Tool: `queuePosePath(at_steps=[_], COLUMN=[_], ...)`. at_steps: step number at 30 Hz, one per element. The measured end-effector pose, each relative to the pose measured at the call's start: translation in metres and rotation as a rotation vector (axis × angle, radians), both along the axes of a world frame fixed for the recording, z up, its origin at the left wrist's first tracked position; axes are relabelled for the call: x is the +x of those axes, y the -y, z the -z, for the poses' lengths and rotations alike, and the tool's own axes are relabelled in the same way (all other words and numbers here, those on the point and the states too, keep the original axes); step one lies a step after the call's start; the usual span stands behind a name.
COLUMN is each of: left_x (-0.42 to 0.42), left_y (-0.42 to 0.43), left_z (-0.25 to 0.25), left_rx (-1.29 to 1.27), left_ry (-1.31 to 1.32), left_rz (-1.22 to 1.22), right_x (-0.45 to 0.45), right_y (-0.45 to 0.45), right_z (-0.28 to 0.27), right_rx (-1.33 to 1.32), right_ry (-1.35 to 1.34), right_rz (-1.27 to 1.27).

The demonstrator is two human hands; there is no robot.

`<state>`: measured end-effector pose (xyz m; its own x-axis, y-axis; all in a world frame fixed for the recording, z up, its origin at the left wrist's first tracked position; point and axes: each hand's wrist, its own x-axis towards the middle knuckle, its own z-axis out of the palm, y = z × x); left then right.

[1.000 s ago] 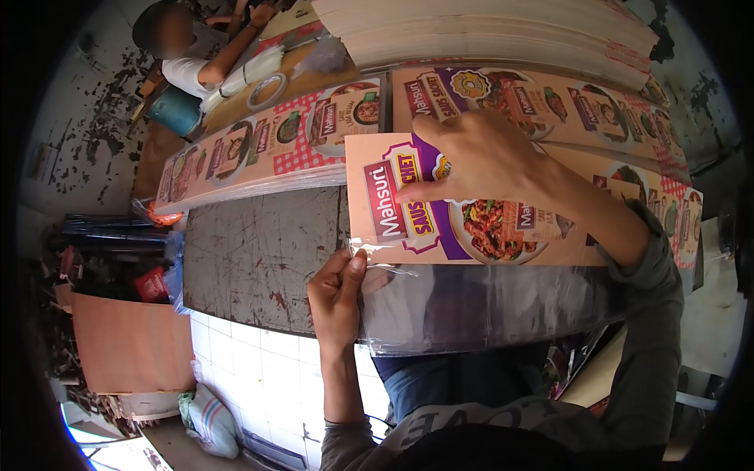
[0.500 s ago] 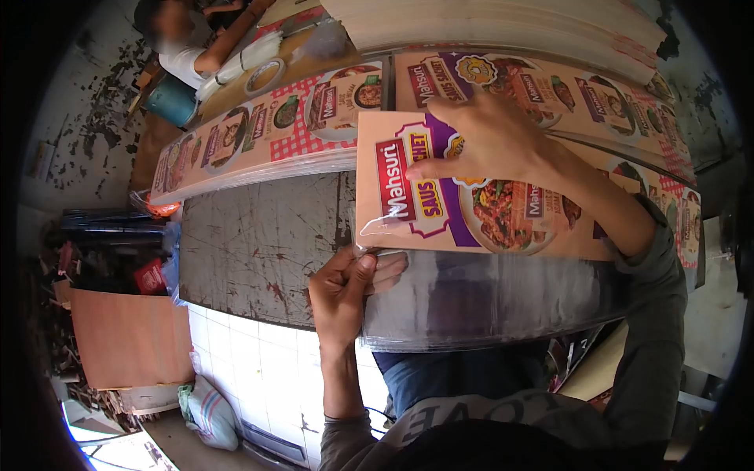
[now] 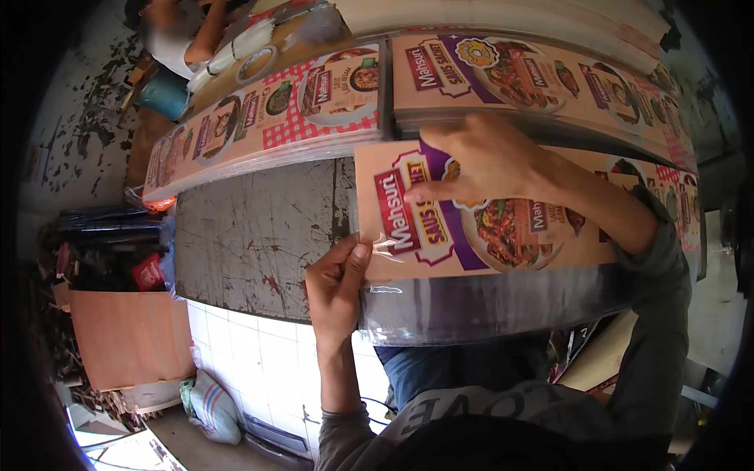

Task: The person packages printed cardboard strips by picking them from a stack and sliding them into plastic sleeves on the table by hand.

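Observation:
A printed Mahsuri sauce sachet sheet (image 3: 408, 263) lies in front of me, its near part overlapping a clear plastic sleeve (image 3: 487, 310). My left hand (image 3: 334, 294) pinches the plastic at the sheet's near left corner, thumb pressed over the fingers. Spread across the upper part of the same sheet is my right hand (image 3: 487, 161), thumb and index finger apart, touching its face. How far the sheet sits inside the sleeve I cannot tell. Glare shows on the plastic beside my left thumb.
Beyond lie a left stack (image 3: 275, 110) and a right stack (image 3: 542, 74) of printed sheets in plastic. A scratched grey tabletop (image 3: 259, 235) is at left. A tape roll (image 3: 258, 64), a teal bucket (image 3: 163, 96) and another person's arm (image 3: 208, 35) are further back.
The printed sheet and my right hand have come toward me, over the plastic sleeve. My left fingers, spread at the sleeve's edge before, are now closed in a pinch.

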<state>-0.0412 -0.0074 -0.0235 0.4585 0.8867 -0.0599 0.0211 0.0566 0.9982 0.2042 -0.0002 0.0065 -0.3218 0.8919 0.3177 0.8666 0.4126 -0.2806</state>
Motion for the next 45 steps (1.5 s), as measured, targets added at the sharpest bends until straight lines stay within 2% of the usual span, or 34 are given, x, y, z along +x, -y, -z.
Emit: queuePosePath(at_steps=[5,8,11,14,16,17,21,30,39,43,45], left_x=[0.006,0.004,0.005,0.003,0.003,0.004,0.005,0.004,0.004,0.003,-0.010], left_y=[0.001,0.000,0.001,0.003,0.004,0.004,0.004,0.006,0.008,0.007,-0.001], left_z=[-0.001,0.000,0.000,0.003,0.002,0.001,-0.001,0.000,0.000,-0.002,-0.002], left_rx=[0.036,0.054,0.047,0.071,0.058,0.038,0.069,0.032,0.070,0.126,0.219], left_ry=[0.000,-0.026,-0.027,0.008,-0.030,-0.027,-0.077,-0.071,-0.079,-0.084,-0.086], left_rz=[-0.059,-0.064,-0.083,-0.125,-0.144,-0.150,-0.140,-0.161,-0.207,-0.270,-0.291], right_x=[-0.001,0.005,0.016,0.036,0.045,0.047,0.044,0.050,0.053,0.055,0.055], right_y=[0.002,0.010,0.046,0.086,0.106,0.112,0.116,0.114,0.112,0.115,0.125], right_z=[0.004,-0.004,-0.010,-0.017,-0.017,-0.011,-0.005,0.009,0.003,-0.007,-0.022], right_rx=[0.020,-0.108,-0.017,-0.108,-0.254,-0.182,-0.098,-0.101,-0.102,-0.141,-0.202], right_ry=[0.068,0.119,0.036,0.106,0.085,0.005,0.030,-0.166,-0.122,-0.159,-0.078], right_rz=[-0.057,-0.089,-0.047,0.021,0.196,0.217,0.200,0.109,0.001,0.010,0.134])
